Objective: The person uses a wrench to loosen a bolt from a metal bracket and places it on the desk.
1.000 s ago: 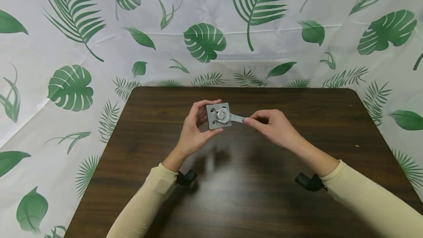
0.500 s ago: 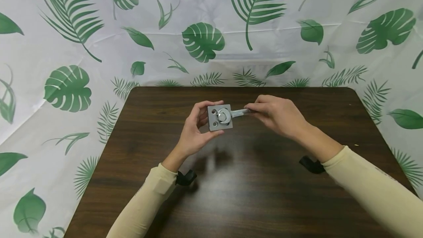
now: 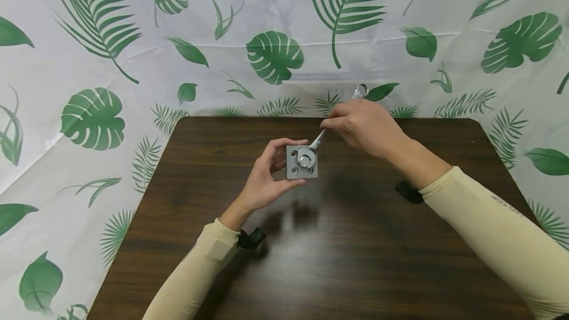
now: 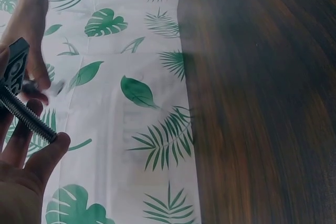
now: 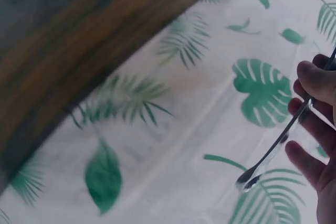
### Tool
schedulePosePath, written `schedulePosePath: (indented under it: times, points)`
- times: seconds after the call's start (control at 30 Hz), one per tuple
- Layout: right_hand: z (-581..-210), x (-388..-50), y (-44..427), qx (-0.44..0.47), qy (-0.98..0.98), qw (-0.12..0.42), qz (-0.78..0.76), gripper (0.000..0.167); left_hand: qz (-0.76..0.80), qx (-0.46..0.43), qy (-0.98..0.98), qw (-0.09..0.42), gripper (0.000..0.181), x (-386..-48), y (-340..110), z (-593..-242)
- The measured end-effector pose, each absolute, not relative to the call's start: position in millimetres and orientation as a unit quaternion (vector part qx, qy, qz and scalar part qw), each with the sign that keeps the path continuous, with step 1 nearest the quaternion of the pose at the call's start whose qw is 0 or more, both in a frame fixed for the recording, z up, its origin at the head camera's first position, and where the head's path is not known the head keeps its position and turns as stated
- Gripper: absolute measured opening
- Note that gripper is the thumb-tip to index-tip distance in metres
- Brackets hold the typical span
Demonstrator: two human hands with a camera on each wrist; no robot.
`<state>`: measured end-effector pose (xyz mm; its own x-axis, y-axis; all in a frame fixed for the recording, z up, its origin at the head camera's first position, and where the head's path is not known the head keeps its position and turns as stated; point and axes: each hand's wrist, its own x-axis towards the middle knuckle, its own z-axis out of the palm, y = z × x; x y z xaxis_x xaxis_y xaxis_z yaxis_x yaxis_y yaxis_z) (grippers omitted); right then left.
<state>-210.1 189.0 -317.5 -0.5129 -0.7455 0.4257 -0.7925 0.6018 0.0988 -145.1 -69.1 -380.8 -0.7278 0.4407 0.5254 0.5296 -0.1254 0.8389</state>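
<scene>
My left hand (image 3: 262, 181) grips a square grey metal plate (image 3: 291, 162) by its edges, thumb below and fingers above. A large bolt goes through the plate. Its head (image 3: 304, 161) faces me in the head view, and its long threaded shank (image 4: 32, 118) sticks out behind, beside the left fingers in the left wrist view. The plate has several round holes. My right hand (image 3: 366, 125) pinches a metal wrench (image 3: 318, 140), whose near end sits around the bolt head. The wrench's ring end (image 3: 362, 91) points up and away past the right hand, also visible in the right wrist view.
Both hands are above a dark wood-grain table (image 3: 355, 260). A white sheet with green leaf prints (image 3: 213, 63) hangs behind and beside it. Black straps (image 3: 251, 239) sit at both wrists, by the cream sleeves (image 3: 480, 221).
My right hand has moved up and away, swinging the wrench from pointing right to pointing up and right around the bolt. The left hand and plate have shifted slightly right.
</scene>
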Motion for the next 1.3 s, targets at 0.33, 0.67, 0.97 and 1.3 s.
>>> schedulePosePath:
  times: [0.33, 0.67, 0.97, 1.3]
  points:
    - [-285.5, -223.3, 163.3, 0.537, -0.806, 0.249, -0.023, 0.030, -0.645, -0.359, -0.674, 0.020, 0.072, -144.3, -66.7, -380.7]
    - [-272.5, -228.6, 137.6, 0.623, -0.696, 0.327, -0.145, 0.025, -0.634, -0.374, -0.677, 0.022, 0.073, -143.0, -63.2, -382.7]
    - [-275.5, -220.8, 122.1, 0.669, -0.614, 0.391, -0.148, 0.018, -0.621, -0.399, -0.674, 0.023, 0.076, -143.4, -59.4, -385.3]
    - [-259.0, -223.5, 137.8, 0.635, -0.651, 0.393, -0.137, 0.020, -0.617, -0.387, -0.685, 0.027, 0.076, -140.3, -61.4, -385.2]
